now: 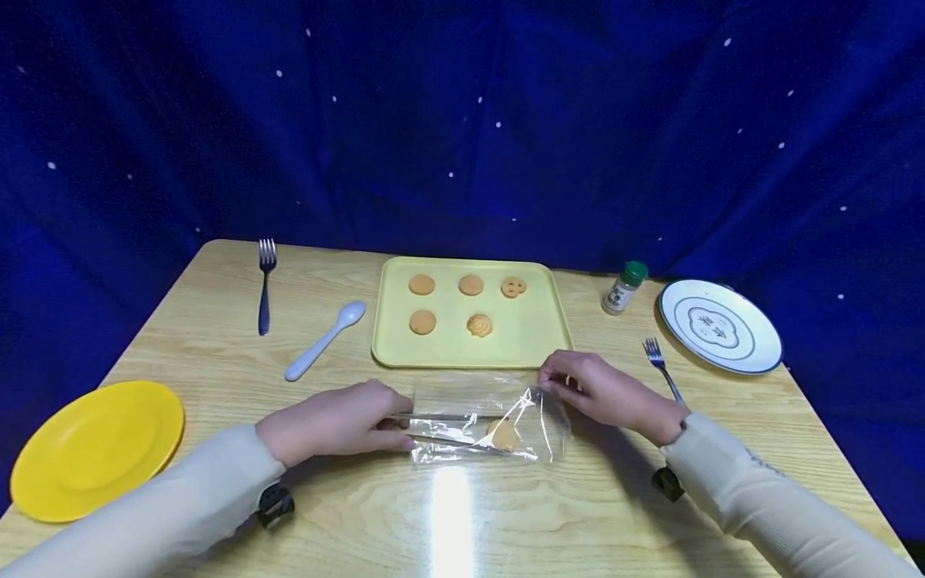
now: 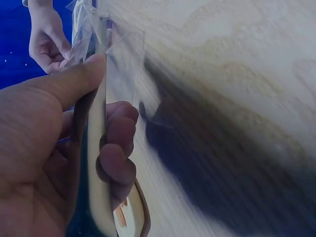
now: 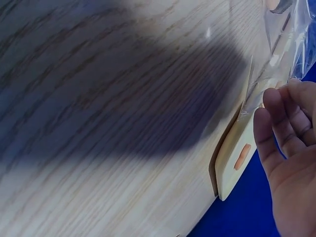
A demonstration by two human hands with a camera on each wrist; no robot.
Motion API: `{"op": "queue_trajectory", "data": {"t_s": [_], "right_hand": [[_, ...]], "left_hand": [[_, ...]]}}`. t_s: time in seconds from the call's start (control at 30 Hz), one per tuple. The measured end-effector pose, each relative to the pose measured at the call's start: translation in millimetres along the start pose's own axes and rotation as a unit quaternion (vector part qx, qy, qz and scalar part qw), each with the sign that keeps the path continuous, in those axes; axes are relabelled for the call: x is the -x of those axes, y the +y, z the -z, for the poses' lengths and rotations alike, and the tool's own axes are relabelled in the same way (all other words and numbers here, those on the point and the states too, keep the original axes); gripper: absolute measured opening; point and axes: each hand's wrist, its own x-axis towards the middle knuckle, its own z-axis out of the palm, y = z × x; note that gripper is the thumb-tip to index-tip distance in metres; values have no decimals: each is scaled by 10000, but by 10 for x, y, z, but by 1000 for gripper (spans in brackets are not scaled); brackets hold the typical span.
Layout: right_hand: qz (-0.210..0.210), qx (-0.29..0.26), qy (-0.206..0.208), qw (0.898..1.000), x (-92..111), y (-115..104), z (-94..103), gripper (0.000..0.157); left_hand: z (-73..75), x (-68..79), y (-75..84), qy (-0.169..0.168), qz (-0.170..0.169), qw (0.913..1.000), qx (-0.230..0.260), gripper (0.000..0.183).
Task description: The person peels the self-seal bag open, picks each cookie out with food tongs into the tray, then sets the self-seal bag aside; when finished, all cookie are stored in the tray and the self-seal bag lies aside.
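My left hand grips metal tongs, thumb on one side and fingers curled round the other. The arms of the tongs reach into a clear plastic bag in front of the tray. Inside the bag a round cookie lies at the tips of the tongs. At the bag's upper right corner, my right hand pinches the plastic between thumb and fingers. Several cookies, among them a swirled cookie and a smiley-faced cookie, sit on the pale yellow tray behind the bag.
Left of the tray lie a white spoon, a fork and a yellow plate. On the right are a green-capped shaker, a smaller fork and a white plate. A blue curtain hangs behind the table.
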Motion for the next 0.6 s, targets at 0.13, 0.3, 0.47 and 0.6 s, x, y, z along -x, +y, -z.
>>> {"op": "queue_trajectory", "data": {"t_s": [0.13,0.3,0.47,0.6], "right_hand": [[91,40,32,9999,16,6,9,5],[110,60,22,9999,37,14,27,6],[-24,84,-53,9999,36,6,47,7],[-116,155,-45,9998,51,16,48,6]], "left_hand": [[-10,2,11,59,-170,9998,-25,27],[-21,81,-8,162,-188,9997,69,27],[67,307,-49,261,-95,9992,274,25],[199,548,-133,530,-37,9981,302,21]]}}
